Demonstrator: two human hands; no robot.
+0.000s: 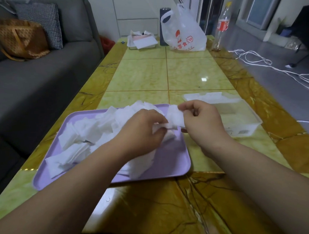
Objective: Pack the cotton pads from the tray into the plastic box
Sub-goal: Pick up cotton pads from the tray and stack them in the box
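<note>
Right hand [202,121] pinches a small stack of cotton pads [175,118] over the right end of the tray [170,162]; left hand [143,130] grips more pads beside it. Just beyond the right hand, toward the surface's right edge, the plastic box [244,129] lies open, so that hand is nearer.

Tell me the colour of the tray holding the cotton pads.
Pale lilac tray, seen in the head view.
</note>
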